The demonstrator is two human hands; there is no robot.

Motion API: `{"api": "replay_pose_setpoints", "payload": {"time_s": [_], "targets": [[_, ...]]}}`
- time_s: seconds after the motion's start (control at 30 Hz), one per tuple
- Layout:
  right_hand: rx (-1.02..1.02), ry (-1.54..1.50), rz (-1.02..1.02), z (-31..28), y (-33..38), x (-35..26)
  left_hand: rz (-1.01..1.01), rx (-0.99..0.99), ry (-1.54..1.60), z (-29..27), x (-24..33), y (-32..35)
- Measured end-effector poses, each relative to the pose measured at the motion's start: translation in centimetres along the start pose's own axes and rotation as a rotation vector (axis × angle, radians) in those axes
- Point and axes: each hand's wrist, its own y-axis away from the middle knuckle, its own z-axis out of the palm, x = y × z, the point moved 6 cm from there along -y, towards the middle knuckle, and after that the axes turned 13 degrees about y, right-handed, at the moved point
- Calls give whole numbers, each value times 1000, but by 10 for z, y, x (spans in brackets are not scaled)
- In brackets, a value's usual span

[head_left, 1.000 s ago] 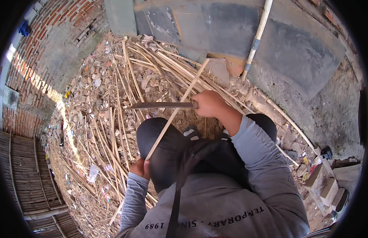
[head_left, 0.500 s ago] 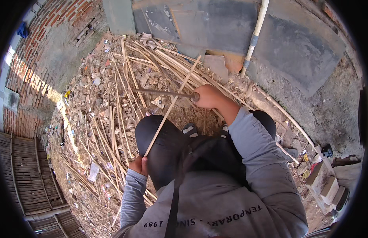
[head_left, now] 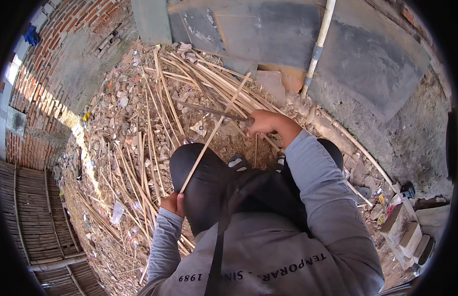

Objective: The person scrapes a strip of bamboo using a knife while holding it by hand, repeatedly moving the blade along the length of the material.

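Observation:
My left hand, low beside my left knee, is closed round the near end of a long, pale bamboo strip. The strip slants up and to the right past the knee, its far end free above the ground. In front of my knees, my right hand grips the handle of a long-bladed knife. Its narrow, dark blade points left and crosses the strip in its upper half. Whether edge and strip touch, I cannot tell.
Several bamboo strips lie heaped ahead, with more strips on the rubble to the left. A pole leans against dark panels. Brick wall and woven bamboo panel stand left; blocks lie at right.
The knife has tilted, its tip swinging up and away from me, while my right hand has shifted slightly right. My left hand and the bamboo strip have stayed nearly in place.

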Motion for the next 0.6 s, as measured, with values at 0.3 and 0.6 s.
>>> {"api": "replay_pose_setpoints", "payload": {"time_s": [0.3, 0.6], "targets": [[249, 198, -21, -6, 14, -61, 53, 60, -21, -6, -1, 11], [393, -12, 109, -30, 2, -1, 50, 6, -46, -9, -10, 12]]}}
